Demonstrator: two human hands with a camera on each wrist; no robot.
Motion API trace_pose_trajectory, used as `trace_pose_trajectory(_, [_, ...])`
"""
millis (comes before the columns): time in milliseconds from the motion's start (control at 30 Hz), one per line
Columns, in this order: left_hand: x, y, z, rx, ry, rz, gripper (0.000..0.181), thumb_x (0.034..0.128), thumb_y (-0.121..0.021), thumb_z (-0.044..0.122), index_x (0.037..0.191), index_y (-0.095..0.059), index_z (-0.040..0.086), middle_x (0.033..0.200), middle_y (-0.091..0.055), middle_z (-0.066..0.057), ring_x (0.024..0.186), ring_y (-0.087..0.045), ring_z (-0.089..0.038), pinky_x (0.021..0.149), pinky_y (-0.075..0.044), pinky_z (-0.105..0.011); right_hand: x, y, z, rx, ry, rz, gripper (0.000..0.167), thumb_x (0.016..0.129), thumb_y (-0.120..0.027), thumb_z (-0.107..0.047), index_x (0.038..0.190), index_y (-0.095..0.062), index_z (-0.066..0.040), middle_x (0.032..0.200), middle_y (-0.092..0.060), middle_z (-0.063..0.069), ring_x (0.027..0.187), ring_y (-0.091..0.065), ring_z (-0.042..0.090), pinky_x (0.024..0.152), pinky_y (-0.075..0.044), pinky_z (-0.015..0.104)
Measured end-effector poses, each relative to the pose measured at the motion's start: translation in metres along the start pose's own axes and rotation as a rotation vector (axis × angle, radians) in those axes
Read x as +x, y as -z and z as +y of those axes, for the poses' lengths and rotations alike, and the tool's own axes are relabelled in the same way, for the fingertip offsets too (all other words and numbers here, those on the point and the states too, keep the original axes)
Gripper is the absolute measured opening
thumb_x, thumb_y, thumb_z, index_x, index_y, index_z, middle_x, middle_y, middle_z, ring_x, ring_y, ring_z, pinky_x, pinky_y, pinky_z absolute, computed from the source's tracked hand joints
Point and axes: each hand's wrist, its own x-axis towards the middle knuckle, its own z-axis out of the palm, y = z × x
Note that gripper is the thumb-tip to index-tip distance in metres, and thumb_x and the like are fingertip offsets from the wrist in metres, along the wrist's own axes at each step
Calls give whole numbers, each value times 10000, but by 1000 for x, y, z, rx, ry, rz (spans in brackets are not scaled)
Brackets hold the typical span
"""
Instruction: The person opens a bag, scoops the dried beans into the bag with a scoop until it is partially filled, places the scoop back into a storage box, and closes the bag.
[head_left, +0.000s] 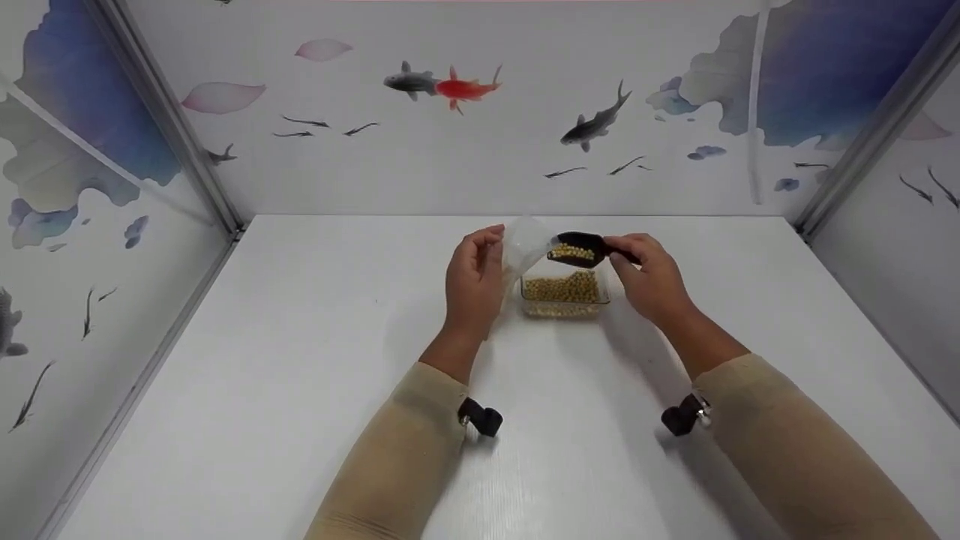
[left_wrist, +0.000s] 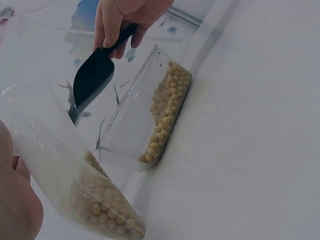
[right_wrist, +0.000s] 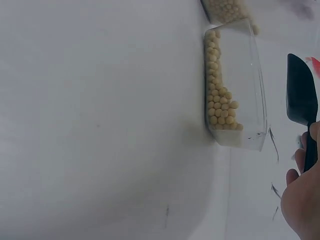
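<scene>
My left hand (head_left: 474, 285) holds a clear plastic bag (head_left: 527, 244) by its side; in the left wrist view soybeans (left_wrist: 112, 212) lie in the bottom of the bag (left_wrist: 55, 155). Pinched by its handle in my right hand (head_left: 649, 277), a black scoop (head_left: 589, 260) carries soybeans, its tip at the bag's mouth. Below the scoop stands a clear rectangular container (head_left: 566, 306), partly filled with soybeans, piled higher toward its right side. The right wrist view shows the scoop (right_wrist: 301, 92) above the container (right_wrist: 245, 75).
A white table (head_left: 315, 360) carries the container near its back edge. Behind and at both sides rise white panels (head_left: 480, 165) painted with fish and petals, with metal posts at the corners.
</scene>
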Motion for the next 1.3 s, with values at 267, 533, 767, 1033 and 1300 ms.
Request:
trace_pose_trajectory(267, [0,1,-1,-16,-4,-5,209,1147,-518,254,1275,-624,127,1422,-659,36,1398,-586,-104,1205,-489,-298,6,16,-21,-15,27,52,368,1136,-532,-209,1457,-646,-70,1450,-586,134,1381,-567,299,1159,-479,488])
trace_pose_trajectory(533, [1,1,0,7,4,4,202,1148,-518,272,1265,-624,146,1418,-666,50,1388,-595,-103,1196,-495,-289,6,24,-41,-37,57,94,355,1130,-542,-211,1448,-668,-113,1419,-599,104,1357,-575,263,1164,-486,491])
trace_pose_trajectory(767, [0,1,0,-7,9,5,203,1143,-531,265,1263,-626,132,1419,-668,53,1396,-592,-103,1202,-492,-298,2,24,-58,-227,305,78,319,1091,-584,-67,1386,-705,-42,1316,-658,164,1278,-587,365,1087,-505,558])
trace_pose_trajectory(1033, [1,1,0,-9,5,3,233,1144,-524,241,1271,-622,72,1428,-666,23,1402,-591,-127,1213,-483,-312,-1,23,-71,-317,394,89,296,1077,-597,-44,1341,-725,-9,1262,-680,190,1235,-596,407,1065,-504,577])
trace_pose_trajectory(1300, [0,1,3,2,19,4,192,1144,-518,234,1260,-617,117,1426,-667,23,1403,-593,-128,1214,-482,-309,-3,24,-72,-316,364,79,305,1082,-593,-53,1357,-724,-37,1270,-678,176,1245,-589,391,1078,-508,568])
